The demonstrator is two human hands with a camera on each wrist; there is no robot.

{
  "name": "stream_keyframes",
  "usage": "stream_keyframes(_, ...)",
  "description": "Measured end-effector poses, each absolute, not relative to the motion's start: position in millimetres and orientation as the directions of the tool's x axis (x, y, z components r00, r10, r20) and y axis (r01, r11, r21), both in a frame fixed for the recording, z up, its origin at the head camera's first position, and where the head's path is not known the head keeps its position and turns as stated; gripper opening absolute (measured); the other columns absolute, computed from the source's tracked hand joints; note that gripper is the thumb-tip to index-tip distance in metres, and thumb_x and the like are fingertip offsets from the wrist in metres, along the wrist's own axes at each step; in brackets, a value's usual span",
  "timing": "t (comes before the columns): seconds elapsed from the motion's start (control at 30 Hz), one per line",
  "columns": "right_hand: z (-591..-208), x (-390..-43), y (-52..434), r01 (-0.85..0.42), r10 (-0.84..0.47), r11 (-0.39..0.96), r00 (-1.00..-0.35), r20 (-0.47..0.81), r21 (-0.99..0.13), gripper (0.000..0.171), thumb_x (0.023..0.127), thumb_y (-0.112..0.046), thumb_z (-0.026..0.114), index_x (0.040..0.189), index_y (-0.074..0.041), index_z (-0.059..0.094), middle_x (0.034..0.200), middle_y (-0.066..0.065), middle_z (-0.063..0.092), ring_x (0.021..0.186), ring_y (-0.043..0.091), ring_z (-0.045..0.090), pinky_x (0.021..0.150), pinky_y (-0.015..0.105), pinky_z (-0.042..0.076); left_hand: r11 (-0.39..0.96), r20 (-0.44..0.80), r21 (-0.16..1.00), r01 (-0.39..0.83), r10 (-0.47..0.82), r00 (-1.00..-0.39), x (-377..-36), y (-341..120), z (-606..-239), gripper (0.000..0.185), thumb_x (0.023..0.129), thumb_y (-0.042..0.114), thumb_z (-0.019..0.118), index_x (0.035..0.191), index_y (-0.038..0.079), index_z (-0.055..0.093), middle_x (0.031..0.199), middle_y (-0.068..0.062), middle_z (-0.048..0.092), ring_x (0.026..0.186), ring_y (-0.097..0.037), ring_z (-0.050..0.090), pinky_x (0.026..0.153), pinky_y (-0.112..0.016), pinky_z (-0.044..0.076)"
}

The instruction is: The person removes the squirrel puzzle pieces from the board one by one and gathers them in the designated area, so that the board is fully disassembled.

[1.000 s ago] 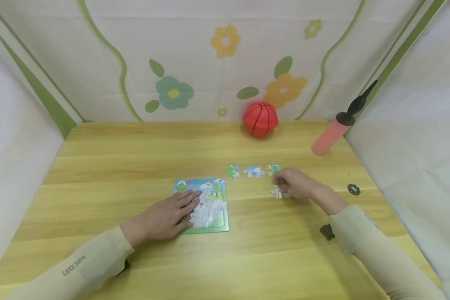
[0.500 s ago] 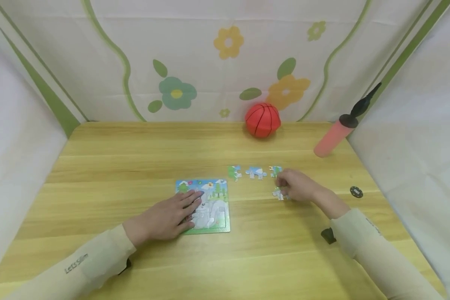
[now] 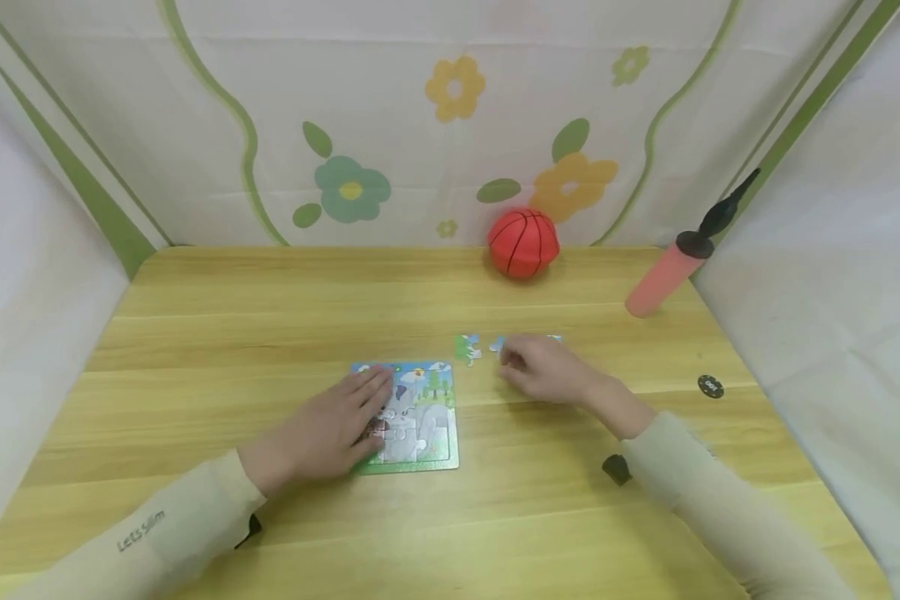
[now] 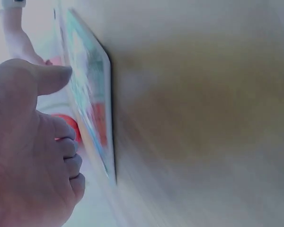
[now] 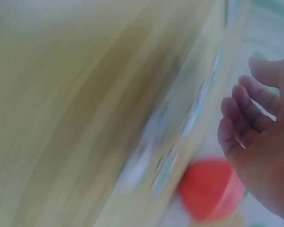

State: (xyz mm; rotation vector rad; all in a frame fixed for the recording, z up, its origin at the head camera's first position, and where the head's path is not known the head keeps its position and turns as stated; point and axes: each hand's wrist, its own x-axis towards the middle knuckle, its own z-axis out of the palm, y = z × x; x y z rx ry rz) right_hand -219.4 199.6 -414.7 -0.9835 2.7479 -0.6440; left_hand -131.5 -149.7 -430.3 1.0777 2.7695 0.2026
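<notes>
On table, left hand (image 3: 328,429) flat on puzzle board (image 3: 420,417); right hand (image 3: 543,371) loosely curled over loose pcs (image 3: 467,348), grip unclear.

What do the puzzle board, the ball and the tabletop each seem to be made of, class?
Puzzle board: probably printed cardboard, thin and flat with a green rim and a colourful picture. Ball: likely rubber, orange-red and matte with dark seam lines. Tabletop: wood or wood-look laminate, with pale yellow grain in plank-like strips and a slight sheen.

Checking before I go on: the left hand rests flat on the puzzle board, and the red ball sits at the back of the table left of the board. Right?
Not quite. The left hand does rest on the puzzle board, but the head view shows the red ball at the back of the table, to the board's right.
</notes>
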Motion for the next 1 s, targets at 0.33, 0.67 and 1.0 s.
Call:
stream_keyframes(0.33, -422.4, -190.8, 111.0, -0.726, -0.757, 0.62, -0.653, 0.015, -0.298, 0.05, 0.096, -0.042, 0.072, 0.131, -0.006, 0.069, 0.124, 0.009, 0.069, 0.115, 0.023, 0.062, 0.101, 0.039, 0.056, 0.808, -0.183, 0.211, 0.55, 0.585, -0.79, -146.5, -161.3, -433.7, 0.094, 0.102, 0.061, 0.05, 0.163, -0.005, 0.02, 0.174, -0.024, 0.016, 0.163, -0.042, 0.019, 0.133, -0.056, 0.024)
stream_keyframes(0.67, -434.1, -175.7, 77.2, -0.713, -0.736, 0.669, -0.675, -0.053, -0.211, 0.063, 0.089, -0.055, 0.076, 0.131, -0.008, 0.069, 0.123, 0.006, 0.068, 0.113, 0.02, 0.059, 0.103, 0.034, 0.053, 0.812, -0.201, 0.197, 0.549, 0.582, -0.788, -146.3, -159.5, -434.5, 0.093, 0.102, 0.058, 0.052, 0.161, -0.008, 0.024, 0.173, -0.025, 0.019, 0.162, -0.042, 0.021, 0.132, -0.057, 0.026)
stream_keyframes(1.0, -431.6, -182.3, 64.1, -0.591, -0.644, 0.758, -0.745, -0.175, -0.276, 0.063, 0.081, -0.051, 0.086, 0.123, -0.009, 0.067, 0.117, 0.003, 0.063, 0.109, 0.018, 0.056, 0.096, 0.031, 0.055, 0.817, -0.214, 0.186, 0.545, 0.575, -0.789, -145.5, -157.8, -434.2, 0.095, 0.1, 0.059, 0.054, 0.16, -0.01, 0.026, 0.172, -0.026, 0.019, 0.161, -0.044, 0.021, 0.132, -0.057, 0.026)
